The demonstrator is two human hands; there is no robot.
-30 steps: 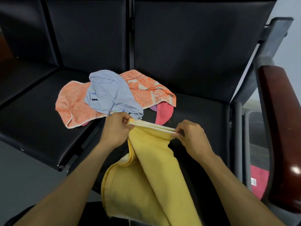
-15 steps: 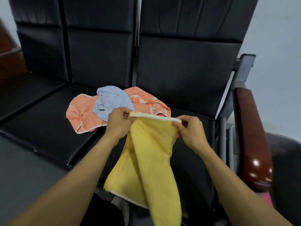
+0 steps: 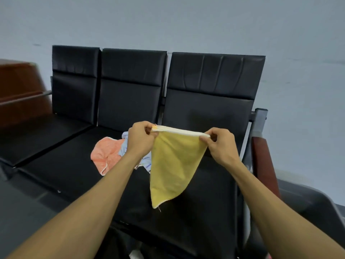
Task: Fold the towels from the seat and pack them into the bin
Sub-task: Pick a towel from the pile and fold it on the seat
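Yellow towel (image 3: 173, 165) hangs half-folded between your left hand (image 3: 141, 140) and right hand (image 3: 220, 144), each pinching a top corner. Orange towel (image 3: 106, 154) beyond your left hand waits unfolded; bin unseen.

You held a soft yellow terry-cloth towel (image 3: 173, 165) with a smooth cream hem. Behind it lay a nubby orange patterned cloth towel (image 3: 105, 154). The black padded bench seat (image 3: 211, 193) looked like smooth leatherette with a dull sheen, its grey frame post (image 3: 260, 120) matt metal, its reddish-brown armrest (image 3: 263, 165) glossy wood.
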